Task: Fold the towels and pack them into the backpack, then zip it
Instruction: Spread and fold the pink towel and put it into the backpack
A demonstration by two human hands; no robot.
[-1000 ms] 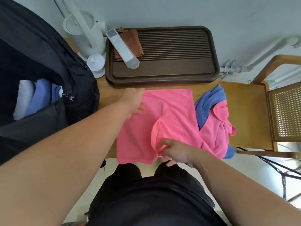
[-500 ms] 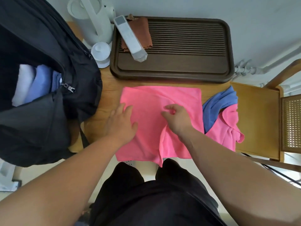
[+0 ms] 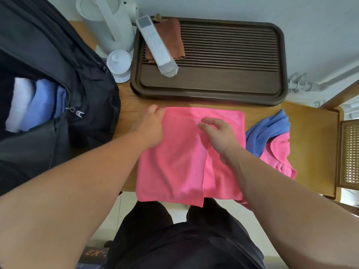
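A pink towel point(image 3: 180, 162) lies spread on the wooden table point(image 3: 132, 100), one flap folded over its middle, its near edge hanging off the table. My left hand point(image 3: 150, 126) pinches the towel's far left corner. My right hand point(image 3: 217, 133) rests on the towel's middle with fingers loosely spread. The black backpack point(image 3: 58, 78) stands open at the left, with folded white and blue towels point(image 3: 33, 105) inside and a zipper pull point(image 3: 76, 113) at the opening. A crumpled blue towel point(image 3: 269, 130) and another pink towel point(image 3: 279, 154) lie at the right.
A dark brown slatted tray point(image 3: 223, 84) sits behind the towel, holding a white remote-like bar point(image 3: 156, 45) and a brown cloth point(image 3: 172, 35). A white kettle point(image 3: 108, 22) and small white lid point(image 3: 118, 64) stand at the back left. A wooden chair point(image 3: 347, 152) is at the right.
My left hand moved from the towel's left middle up to its far left corner and took hold of it. My right hand stayed on the towel's middle, fingers now lifted and spread.
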